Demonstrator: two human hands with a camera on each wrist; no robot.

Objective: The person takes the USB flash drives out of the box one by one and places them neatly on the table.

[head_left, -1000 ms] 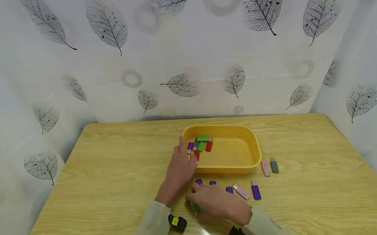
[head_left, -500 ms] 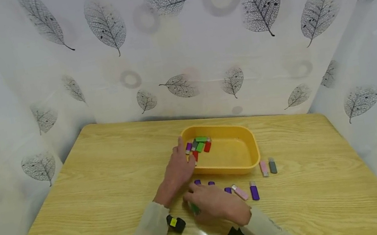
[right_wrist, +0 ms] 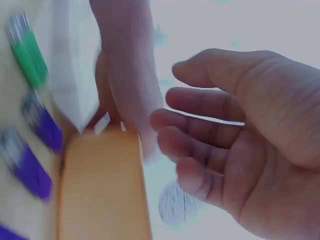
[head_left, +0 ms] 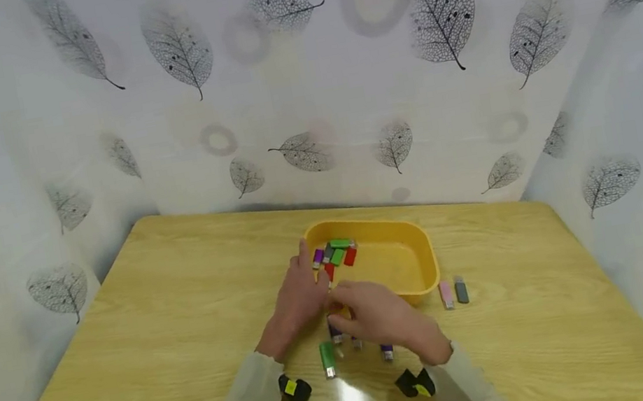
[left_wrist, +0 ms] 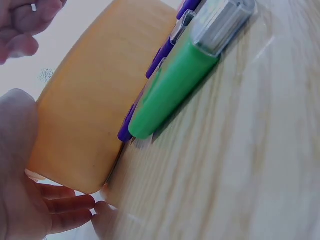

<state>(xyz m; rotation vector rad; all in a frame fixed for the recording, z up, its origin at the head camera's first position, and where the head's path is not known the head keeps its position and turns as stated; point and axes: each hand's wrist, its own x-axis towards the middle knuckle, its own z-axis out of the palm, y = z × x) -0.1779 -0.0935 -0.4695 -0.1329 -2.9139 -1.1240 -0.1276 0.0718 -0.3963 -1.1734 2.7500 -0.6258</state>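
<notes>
My left hand [head_left: 299,293] grips the left end of a yellow plastic tray [head_left: 427,261], its thumb over the rim and its fingers bent round the outer wall in the left wrist view. My right hand [head_left: 382,314] hovers by the tray's front wall, and the right wrist view shows its fingers loosely curved with nothing between them. Below it, a green USB stick [head_left: 327,354] lies on the table, large in the left wrist view. Several purple USB sticks [head_left: 388,351] lie between that stick and the tray, partly covered by my right hand.
Inside the tray's left end lie several USB sticks, among them a green one [head_left: 341,243], a red one [head_left: 351,256] and a grey one [head_left: 327,253]. A pink stick [head_left: 446,294] and a grey-black stick [head_left: 461,289] lie right of the tray. A leaf-patterned curtain [head_left: 253,98] encloses the table.
My right hand has risen off the green USB stick and moved toward the tray, leaving the stick on the table. It now covers the pink and purple sticks at its right. My left hand keeps its grip.
</notes>
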